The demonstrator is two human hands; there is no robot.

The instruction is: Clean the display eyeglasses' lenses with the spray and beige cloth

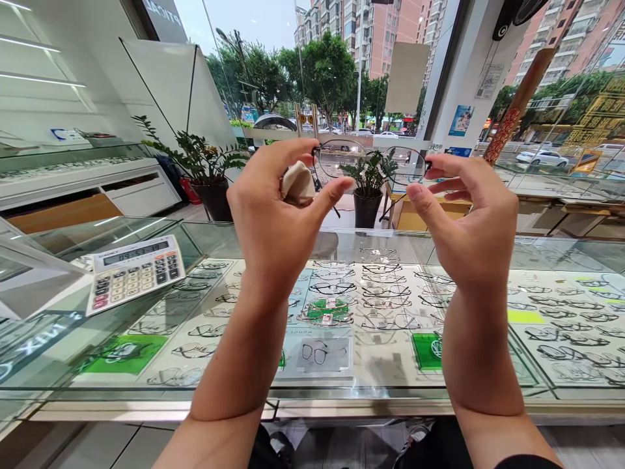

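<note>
Raised above a glass display counter, a pair of thin-rimmed eyeglasses (404,182) is held up between both hands, with trees and the street showing through the lenses. My left hand (278,195) grips the frame's left corner with its fingers, thumb stretched out below. A beige cloth (297,184) is tucked in the left palm. My right hand (469,208) pinches the opposite corner between fingers and thumb. The dark temples hang down behind the lenses, partly hidden by the thumbs.
Several rows of eyeglasses (333,288) lie inside the glass counter (385,384) below my arms. A calculator (137,272) rests on its left side. Potted plants (367,208) stand beyond, before the large window, and another counter (88,195) is at far left.
</note>
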